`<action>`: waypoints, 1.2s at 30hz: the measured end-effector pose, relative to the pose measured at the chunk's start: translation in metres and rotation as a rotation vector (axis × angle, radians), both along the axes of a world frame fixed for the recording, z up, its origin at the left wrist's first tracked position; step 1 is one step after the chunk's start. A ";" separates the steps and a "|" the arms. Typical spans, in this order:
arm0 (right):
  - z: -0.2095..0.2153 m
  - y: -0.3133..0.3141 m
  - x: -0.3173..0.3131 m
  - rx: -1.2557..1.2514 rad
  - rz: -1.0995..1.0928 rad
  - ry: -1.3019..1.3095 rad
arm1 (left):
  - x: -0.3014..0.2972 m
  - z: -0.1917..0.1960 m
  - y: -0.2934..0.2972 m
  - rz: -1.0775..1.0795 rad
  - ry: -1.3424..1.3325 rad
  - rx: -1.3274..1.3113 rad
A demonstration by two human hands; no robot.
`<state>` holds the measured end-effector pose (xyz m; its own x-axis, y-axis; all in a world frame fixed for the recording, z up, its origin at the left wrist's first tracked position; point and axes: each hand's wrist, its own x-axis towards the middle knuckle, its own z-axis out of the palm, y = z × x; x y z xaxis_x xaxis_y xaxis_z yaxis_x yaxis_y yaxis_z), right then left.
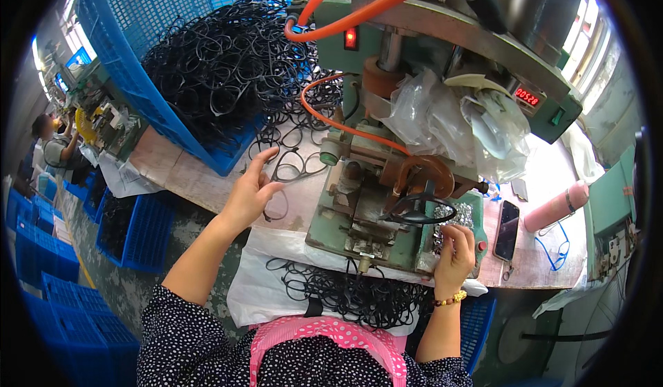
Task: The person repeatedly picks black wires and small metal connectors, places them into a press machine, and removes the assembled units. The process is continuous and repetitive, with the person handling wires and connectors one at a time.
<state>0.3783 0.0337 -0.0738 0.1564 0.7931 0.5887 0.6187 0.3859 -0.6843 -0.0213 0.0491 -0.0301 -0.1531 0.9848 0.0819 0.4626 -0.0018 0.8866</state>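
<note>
My left hand (247,195) is over the table at the left of a green press machine, its index finger and thumb apart and nothing seen between them. Black eyeglass frames (298,168) lie just beyond its fingertips. My right hand (454,254) has its fingertips drawn together at a green tray holding small shiny metal parts (459,216); whatever they pinch is too small to make out. Another black eyeglass frame (420,213) sits on the brown round fixture (423,178) of the press (359,211), touched by neither hand.
A large blue crate (141,76) heaped with black frames stands at the far left. More frames (359,292) lie on white cloth before me. Orange hoses (373,7) and plastic bags (456,114) hang about the press. A phone (506,230) and pink bottle (556,207) are at right.
</note>
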 end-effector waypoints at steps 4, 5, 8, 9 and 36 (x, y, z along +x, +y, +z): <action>-0.001 -0.001 -0.001 -0.002 -0.013 -0.015 | 0.002 0.026 -0.015 -0.073 -0.268 -0.148; 0.000 -0.001 -0.001 0.003 -0.021 -0.023 | 0.002 0.031 -0.018 -0.087 -0.342 -0.228; 0.002 -0.001 0.000 0.010 -0.022 -0.032 | 0.013 0.038 -0.023 -0.025 -0.588 -0.184; 0.004 -0.002 0.000 0.011 -0.021 -0.033 | 0.019 0.039 -0.025 -0.074 -0.588 -0.098; 0.074 0.005 -0.097 -0.170 0.565 0.773 | 0.113 0.079 -0.035 -0.302 -0.408 0.537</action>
<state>0.2808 0.0388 -0.0002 0.0220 0.9349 0.3543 -0.2710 0.3466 -0.8980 0.0918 0.0139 0.0490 -0.0031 0.8293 0.5588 0.0073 -0.5588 0.8293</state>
